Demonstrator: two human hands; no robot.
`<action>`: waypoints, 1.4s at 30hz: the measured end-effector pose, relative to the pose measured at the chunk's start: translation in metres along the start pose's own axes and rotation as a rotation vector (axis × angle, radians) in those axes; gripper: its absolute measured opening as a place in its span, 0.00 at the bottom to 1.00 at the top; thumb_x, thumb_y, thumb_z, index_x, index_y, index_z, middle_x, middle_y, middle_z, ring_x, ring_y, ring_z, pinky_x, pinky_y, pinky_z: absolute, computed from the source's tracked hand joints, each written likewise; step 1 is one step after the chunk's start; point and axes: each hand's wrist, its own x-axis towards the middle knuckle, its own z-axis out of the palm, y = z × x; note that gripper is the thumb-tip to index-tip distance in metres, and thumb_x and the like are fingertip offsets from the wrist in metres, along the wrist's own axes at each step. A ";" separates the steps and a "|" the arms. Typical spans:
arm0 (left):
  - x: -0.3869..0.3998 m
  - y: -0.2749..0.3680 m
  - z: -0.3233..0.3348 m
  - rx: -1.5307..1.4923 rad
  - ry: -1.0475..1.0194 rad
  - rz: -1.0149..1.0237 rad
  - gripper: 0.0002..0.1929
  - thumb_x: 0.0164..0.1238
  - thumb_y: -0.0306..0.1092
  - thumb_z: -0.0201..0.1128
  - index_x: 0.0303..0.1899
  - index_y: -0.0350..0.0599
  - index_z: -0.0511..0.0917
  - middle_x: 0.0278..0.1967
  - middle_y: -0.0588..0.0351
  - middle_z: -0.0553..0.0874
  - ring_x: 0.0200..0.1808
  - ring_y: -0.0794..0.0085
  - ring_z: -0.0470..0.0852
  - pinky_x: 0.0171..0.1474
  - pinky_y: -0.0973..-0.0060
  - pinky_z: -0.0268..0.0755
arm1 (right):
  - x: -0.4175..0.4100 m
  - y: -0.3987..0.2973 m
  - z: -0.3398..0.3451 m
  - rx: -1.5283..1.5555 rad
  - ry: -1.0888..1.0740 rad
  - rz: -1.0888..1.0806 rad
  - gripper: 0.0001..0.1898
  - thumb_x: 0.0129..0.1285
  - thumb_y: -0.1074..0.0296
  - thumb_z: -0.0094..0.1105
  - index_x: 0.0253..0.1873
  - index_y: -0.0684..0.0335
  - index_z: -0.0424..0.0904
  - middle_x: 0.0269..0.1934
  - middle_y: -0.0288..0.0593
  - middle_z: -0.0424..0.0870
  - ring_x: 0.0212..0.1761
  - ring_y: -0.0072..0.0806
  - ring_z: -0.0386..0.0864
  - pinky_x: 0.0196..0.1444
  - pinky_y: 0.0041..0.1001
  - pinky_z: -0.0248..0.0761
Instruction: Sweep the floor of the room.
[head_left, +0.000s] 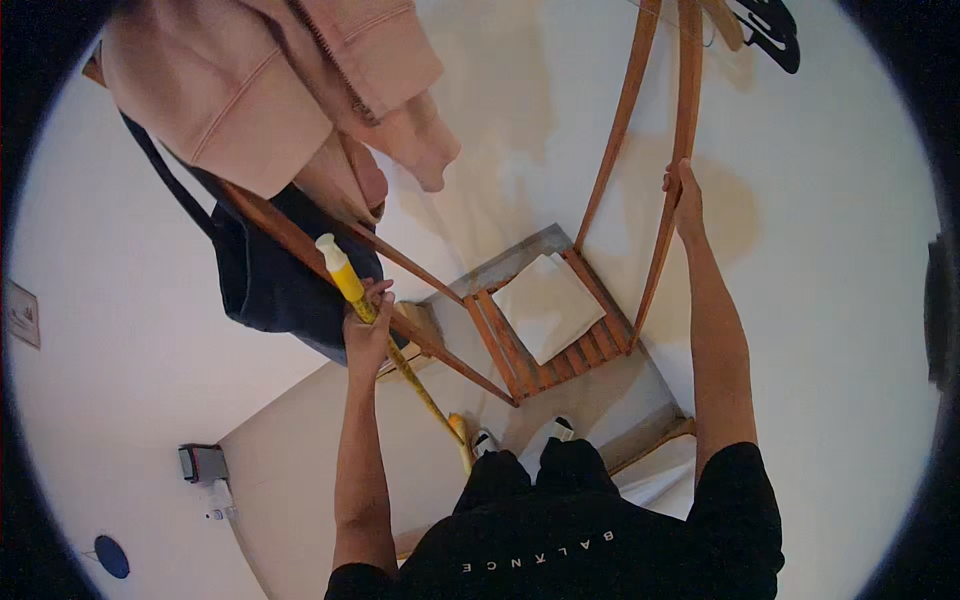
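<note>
My left hand (369, 330) is closed around a long pole (409, 375) with a yellow and white grip end. The pole slants down to the floor near my feet, where a yellow part (459, 429) shows. My left hand is also close to a wooden post (281, 232) of a garment rack; whether it touches the post I cannot tell. On the other side, my right hand (682, 196) grips the rack's right post (686, 97). Low between the posts is a slatted wooden shelf (514, 371), with a white folded item (551, 304) lying on it.
A pink zip jacket (247, 97) and a dark bag (262, 277) hang at the rack's left. Black hangers (780, 37) are at the upper right. A white wall (825, 262) stands close behind. A small grey box (202, 463) sits at the lower left.
</note>
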 end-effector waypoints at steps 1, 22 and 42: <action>0.000 -0.002 -0.001 -0.035 0.021 -0.005 0.09 0.61 0.33 0.56 0.37 0.38 0.78 0.42 0.52 0.77 0.47 0.70 0.72 0.51 0.75 0.61 | -0.002 -0.002 0.000 -0.006 0.037 0.017 0.27 0.60 0.38 0.41 0.36 0.61 0.70 0.22 0.32 0.66 0.27 0.18 0.62 0.33 0.18 0.56; 0.004 -0.022 -0.001 -0.520 0.222 -0.034 0.15 0.64 0.29 0.52 0.50 0.32 0.64 0.42 0.49 0.79 0.41 0.71 0.78 0.48 0.78 0.68 | -0.010 -0.003 0.001 0.025 0.047 0.006 0.26 0.60 0.39 0.43 0.43 0.61 0.72 0.31 0.34 0.70 0.36 0.20 0.66 0.42 0.21 0.58; 0.002 -0.013 0.002 -0.272 0.298 -0.124 0.10 0.63 0.34 0.55 0.39 0.36 0.73 0.33 0.57 0.80 0.34 0.79 0.76 0.36 0.85 0.66 | -0.008 0.005 0.003 0.158 0.076 -0.010 0.21 0.63 0.48 0.44 0.47 0.63 0.70 0.33 0.33 0.69 0.34 0.19 0.63 0.42 0.19 0.58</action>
